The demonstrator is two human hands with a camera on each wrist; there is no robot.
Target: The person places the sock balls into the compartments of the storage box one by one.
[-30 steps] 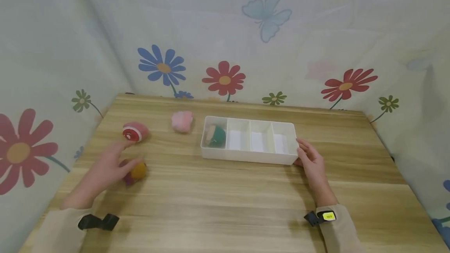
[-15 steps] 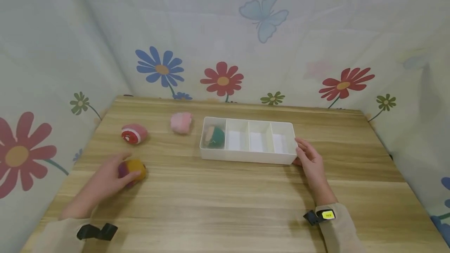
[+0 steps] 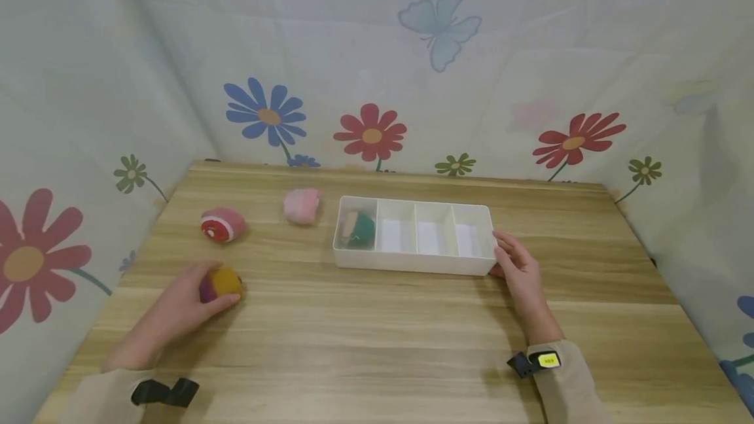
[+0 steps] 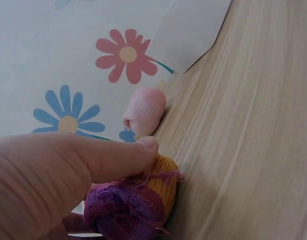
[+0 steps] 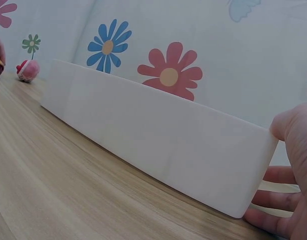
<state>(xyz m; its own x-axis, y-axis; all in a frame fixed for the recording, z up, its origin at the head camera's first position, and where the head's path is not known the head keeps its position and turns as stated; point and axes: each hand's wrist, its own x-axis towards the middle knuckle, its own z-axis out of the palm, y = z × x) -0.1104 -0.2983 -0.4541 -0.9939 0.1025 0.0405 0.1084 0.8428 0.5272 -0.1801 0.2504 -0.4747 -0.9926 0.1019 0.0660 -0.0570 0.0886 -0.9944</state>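
Note:
On the left of the table, my left hand [image 3: 184,303] grips a rolled-up sock [image 3: 226,282], purple at one end and mustard yellow at the other. The left wrist view shows my thumb over the sock's ribbed, loose-threaded knit [image 4: 128,205]; the fingers behind are mostly hidden. A long white divided box [image 3: 412,262] stands at the middle of the table. My right hand [image 3: 521,273] holds its right end, thumb at the near top corner and fingers along the end wall. A green and beige rolled sock [image 3: 360,229] lies in the leftmost compartment.
A pink rolled sock [image 3: 302,207] lies left of the box. Further left is a pink and red rolled sock [image 3: 224,224] with a white band. A flower-printed curtain [image 3: 353,51] hangs behind the wooden table [image 3: 377,345].
My left hand has come down onto the purple and yellow sock and closed its thumb and fingers round it. My right hand keeps its place at the box's end.

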